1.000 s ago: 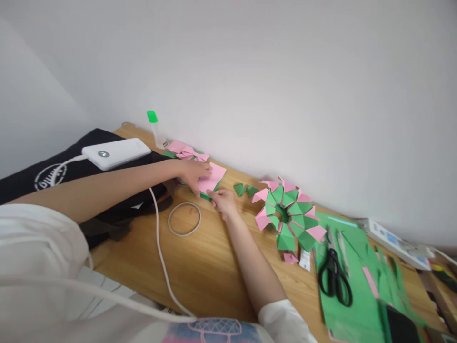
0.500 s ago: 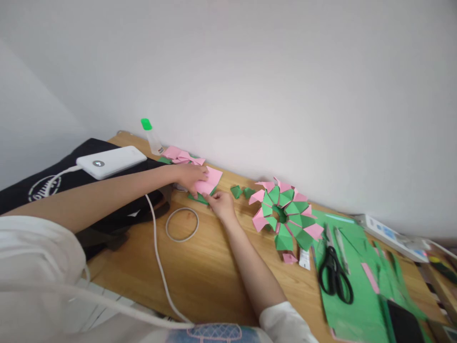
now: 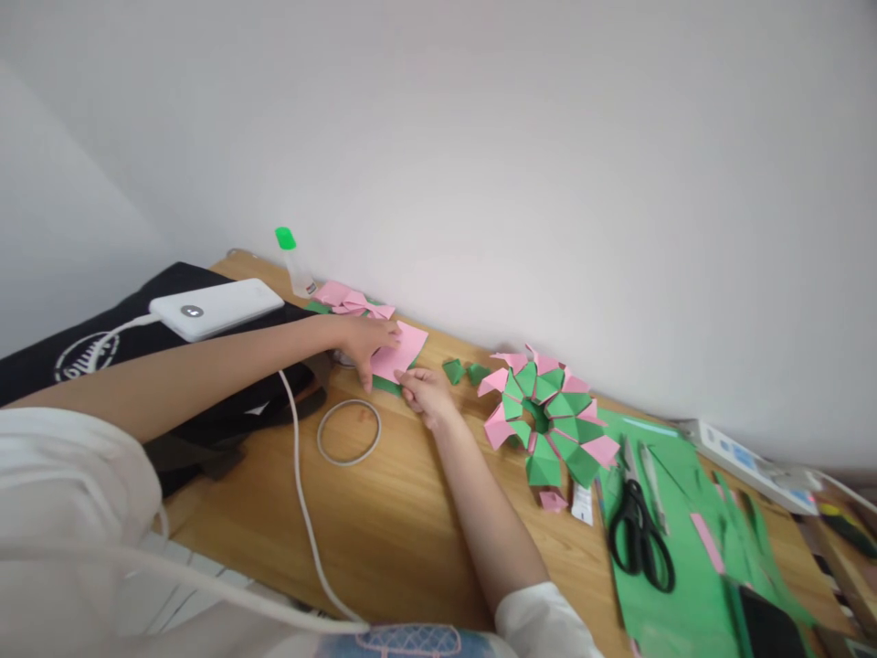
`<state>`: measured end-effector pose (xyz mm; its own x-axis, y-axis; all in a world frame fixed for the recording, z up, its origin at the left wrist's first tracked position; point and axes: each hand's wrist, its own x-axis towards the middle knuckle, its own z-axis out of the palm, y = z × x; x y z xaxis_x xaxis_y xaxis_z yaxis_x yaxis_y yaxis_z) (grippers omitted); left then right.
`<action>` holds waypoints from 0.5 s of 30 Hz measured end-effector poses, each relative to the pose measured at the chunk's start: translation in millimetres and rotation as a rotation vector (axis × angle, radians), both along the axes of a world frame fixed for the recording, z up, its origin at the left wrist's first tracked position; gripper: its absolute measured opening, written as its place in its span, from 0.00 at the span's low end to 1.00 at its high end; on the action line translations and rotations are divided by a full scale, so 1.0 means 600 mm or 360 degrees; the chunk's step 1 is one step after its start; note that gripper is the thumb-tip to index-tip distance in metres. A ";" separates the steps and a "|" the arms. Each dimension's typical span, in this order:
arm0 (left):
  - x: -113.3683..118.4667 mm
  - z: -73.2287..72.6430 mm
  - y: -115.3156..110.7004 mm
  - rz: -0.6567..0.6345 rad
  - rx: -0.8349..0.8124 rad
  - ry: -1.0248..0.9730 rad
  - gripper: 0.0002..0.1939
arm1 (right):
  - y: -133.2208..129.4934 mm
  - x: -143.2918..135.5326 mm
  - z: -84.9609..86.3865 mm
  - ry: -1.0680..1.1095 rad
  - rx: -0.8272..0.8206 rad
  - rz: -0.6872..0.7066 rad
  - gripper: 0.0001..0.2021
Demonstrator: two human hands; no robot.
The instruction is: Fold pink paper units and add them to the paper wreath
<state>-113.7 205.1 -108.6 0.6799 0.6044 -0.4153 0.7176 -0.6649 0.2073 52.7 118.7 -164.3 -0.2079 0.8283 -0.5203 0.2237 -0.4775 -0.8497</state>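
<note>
Left hand [image 3: 366, 343] had just spread its thumb wider over the pink sheet [image 3: 409, 345], exposing more of it; fingers stood apart. Right hand [image 3: 426, 393] stayed pinched on the near corner. Sheet lay over green paper [image 3: 385, 387] on the tabletop [image 3: 397, 503]. My read: steadied from both sides.

We lose part of the square pink paper sheet [image 3: 409, 345] under the left hand [image 3: 365, 343], and most of the green paper [image 3: 387, 387] lies hidden beneath the pink. The black cloth with the round white print [image 3: 147, 340] runs out at the left edge, the dark rectangular object [image 3: 771, 621] at the bottom. We cannot read the tiny label [image 3: 311, 287] on the green-capped bottle [image 3: 296, 270].
</note>
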 end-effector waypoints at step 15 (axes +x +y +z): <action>0.022 0.075 -0.078 0.1001 0.0237 -0.0895 0.16 | -0.130 0.040 0.085 -0.0344 0.0968 0.0104 0.16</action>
<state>-100.6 158.3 -63.8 0.2810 0.9597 -0.0030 0.7787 -0.2262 0.5852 76.7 40.9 -113.4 -0.2111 0.9775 0.0018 0.4323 0.0950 -0.8967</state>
